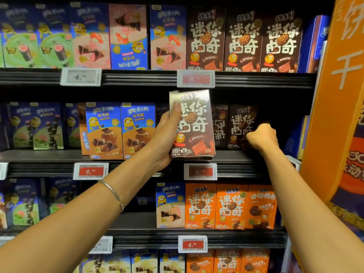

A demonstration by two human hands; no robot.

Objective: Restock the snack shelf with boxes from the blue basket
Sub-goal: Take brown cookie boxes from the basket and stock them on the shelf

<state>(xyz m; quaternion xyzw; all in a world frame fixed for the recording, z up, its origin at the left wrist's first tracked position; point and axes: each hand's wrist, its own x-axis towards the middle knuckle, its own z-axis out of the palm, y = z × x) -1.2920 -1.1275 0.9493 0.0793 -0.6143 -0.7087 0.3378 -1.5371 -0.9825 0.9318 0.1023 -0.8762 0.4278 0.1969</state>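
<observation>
Both forearms reach up to the dark middle shelf [49, 154] of a shop rack. Blue boxes [120, 131] stand at its front edge, red price tags [90, 171] below, an orange banner [334, 95] past its right end. Left hand [167, 134] grips a brown cookie box [194, 125] upright at the front edge, thumb on its face. Right hand [260, 136] curls beside a second brown box [239, 123] farther back; grip unclear.
</observation>
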